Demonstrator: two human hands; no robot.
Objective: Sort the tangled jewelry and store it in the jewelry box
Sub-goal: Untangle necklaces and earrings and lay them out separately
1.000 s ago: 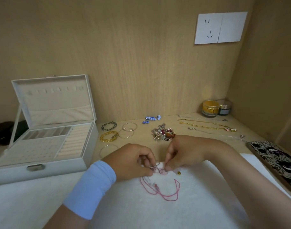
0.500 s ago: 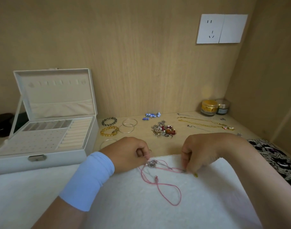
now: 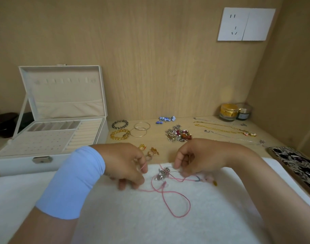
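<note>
A white towel point(image 3: 150, 222) covers the near part of the table, and on it lies a pink cord point(image 3: 183, 206) in a crossed loop, with a small silver tangle point(image 3: 162, 174) at its far end. The left hand point(image 3: 126, 164), which has a light blue wristband point(image 3: 71, 182), pinches the cord with curled fingers on the left of the tangle. The right hand point(image 3: 194, 157) pinches the cord on the right side, its fingers also bent down. Just behind the hands are amber rings point(image 3: 149, 152) on the wood. Farther, the jewelry box point(image 3: 45, 155) stands open at the left, and bracelets point(image 3: 120, 129), a pile of brooches point(image 3: 179, 134) and gold chains point(image 3: 221, 128) lie near the wall.
</note>
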